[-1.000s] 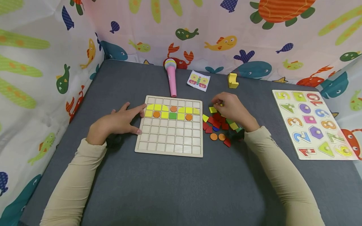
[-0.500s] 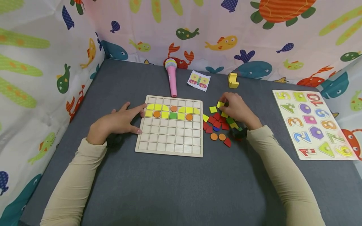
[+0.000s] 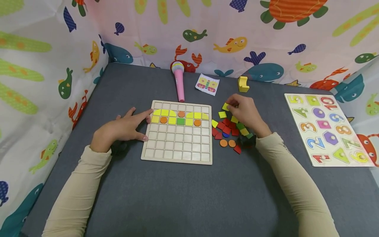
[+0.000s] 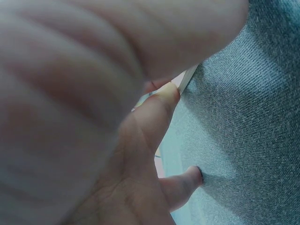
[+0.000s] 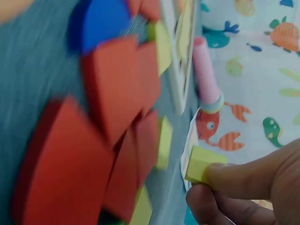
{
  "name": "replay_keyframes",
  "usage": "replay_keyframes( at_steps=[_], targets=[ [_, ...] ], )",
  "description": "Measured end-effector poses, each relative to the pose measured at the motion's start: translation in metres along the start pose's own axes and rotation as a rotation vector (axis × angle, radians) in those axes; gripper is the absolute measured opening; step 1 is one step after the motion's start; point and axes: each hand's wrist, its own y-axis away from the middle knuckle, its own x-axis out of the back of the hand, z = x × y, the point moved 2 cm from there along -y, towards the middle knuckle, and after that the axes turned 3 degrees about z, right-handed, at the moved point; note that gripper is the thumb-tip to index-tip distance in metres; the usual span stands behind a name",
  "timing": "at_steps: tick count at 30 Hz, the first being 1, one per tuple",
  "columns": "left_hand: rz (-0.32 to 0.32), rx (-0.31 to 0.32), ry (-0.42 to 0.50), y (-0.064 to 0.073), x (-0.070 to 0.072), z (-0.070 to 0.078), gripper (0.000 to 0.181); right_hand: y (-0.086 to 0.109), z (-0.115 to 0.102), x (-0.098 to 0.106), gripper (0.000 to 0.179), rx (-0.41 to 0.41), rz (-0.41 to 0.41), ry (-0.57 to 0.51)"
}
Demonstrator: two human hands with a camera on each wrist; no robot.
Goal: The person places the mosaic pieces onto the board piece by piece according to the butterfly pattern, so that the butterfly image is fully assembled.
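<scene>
Yellow square tile point(image 3: 225, 106) sits pinched in the right hand point(image 3: 245, 111), right of centre; spread left hand point(image 3: 120, 132) touches a pale wooden grid board point(image 3: 175, 141) mid-frame, apparently unfinished: two rows nearly full, lower rows bare, multicoloured loose tiles point(image 3: 226, 130) alongside.

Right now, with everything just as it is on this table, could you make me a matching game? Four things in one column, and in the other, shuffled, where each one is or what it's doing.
1. left hand
2. microphone
3. right hand
4. number board

A. pinches a yellow piece
B. at the right side of the table
C. pink, beyond the grid board
D. touches the grid board's left edge

Pairs: 1-D, 2-C, 3-A, 4-B
</scene>
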Motion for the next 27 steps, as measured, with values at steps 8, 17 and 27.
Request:
replay_keyframes(
  at_steps=[8, 17, 27],
  targets=[
    [-0.008, 0.002, 0.004, 0.000, 0.000, -0.002, 0.103, 0.006, -0.021, -0.010, 0.013, 0.005, -0.085, -0.071],
    [-0.010, 0.017, -0.011, 0.000, 0.000, -0.003, 0.106, 0.011, -0.042, -0.026, 0.011, 0.085, -0.163, -0.108],
    [-0.010, 0.013, -0.026, 0.000, 0.000, -0.002, 0.107, 0.015, -0.048, -0.042, 0.008, 0.143, -0.223, -0.114]
  ],
)
